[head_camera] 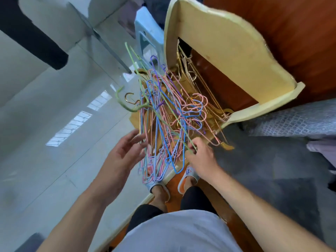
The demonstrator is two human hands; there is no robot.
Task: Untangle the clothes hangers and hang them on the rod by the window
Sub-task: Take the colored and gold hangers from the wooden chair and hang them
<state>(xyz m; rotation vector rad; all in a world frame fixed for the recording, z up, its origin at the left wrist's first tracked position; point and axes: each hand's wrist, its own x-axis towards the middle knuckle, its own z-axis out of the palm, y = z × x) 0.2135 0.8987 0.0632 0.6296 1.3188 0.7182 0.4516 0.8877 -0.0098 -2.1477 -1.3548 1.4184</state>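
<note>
A tangled heap of wire clothes hangers (163,113) in pink, blue, purple and gold lies in front of me at the foot of a cream bed end. A green hanger (135,77) sticks up out of the heap, its hook at the left. My right hand (201,157) pinches the lower end of the green hanger at the heap's near right side. My left hand (125,151) is spread with relaxed fingers at the heap's near left edge, fingertips at the blue and pink wires. No rod or window is in view.
The cream bed end (225,51) rises behind the heap, with more gold hangers (190,70) leaning against it. A light blue plastic stool (145,35) stands beyond. Glossy white floor tiles (54,142) lie left, a grey patterned bedspread (291,120) right. My slippered feet (187,175) are below the heap.
</note>
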